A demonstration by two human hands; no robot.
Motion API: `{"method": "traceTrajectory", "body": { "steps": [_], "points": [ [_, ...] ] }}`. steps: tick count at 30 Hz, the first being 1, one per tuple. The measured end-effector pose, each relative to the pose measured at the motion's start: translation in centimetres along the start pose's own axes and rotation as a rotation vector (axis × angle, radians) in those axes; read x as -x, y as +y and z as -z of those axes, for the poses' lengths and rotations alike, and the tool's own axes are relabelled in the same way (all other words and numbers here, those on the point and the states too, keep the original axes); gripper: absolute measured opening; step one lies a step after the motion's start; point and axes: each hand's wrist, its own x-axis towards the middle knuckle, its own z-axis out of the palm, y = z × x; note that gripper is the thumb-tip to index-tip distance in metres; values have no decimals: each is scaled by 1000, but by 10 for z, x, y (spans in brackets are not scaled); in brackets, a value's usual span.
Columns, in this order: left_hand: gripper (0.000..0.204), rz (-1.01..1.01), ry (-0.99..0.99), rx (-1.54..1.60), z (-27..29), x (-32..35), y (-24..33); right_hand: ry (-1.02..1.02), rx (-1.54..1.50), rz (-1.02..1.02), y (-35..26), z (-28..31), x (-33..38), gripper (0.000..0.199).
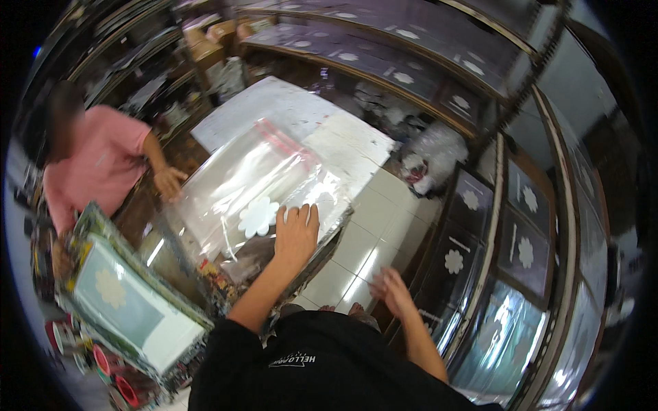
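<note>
A stack of clear plastic bags, glossy with a pinkish strip at the far end, lies on the white table. On its near part shows a white flower shape. My left hand rests palm down on the plastic just right of the flower, its fingers stretched out and the thumb hidden. Off the table's right side, my right hand hangs over the tiled floor, slightly blurred, with loosely parted fingers and nothing in it.
Across the table a person in a pink shirt has one hand by the bags and another at a framed screen with a flower pattern. Racks holding flower-printed sheets stand right and behind. Bundled plastic lies on the floor.
</note>
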Motion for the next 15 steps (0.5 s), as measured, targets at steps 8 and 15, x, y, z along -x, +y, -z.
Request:
{"method": "traceTrajectory", "body": {
  "steps": [8,15],
  "points": [
    [48,-243,-101,130,16,31,75,-356,291,89,-170,-117,-49,55],
    [52,-371,-132,241,13,27,117,-198,674,191,-191,-84,-67,25]
  ]
}}
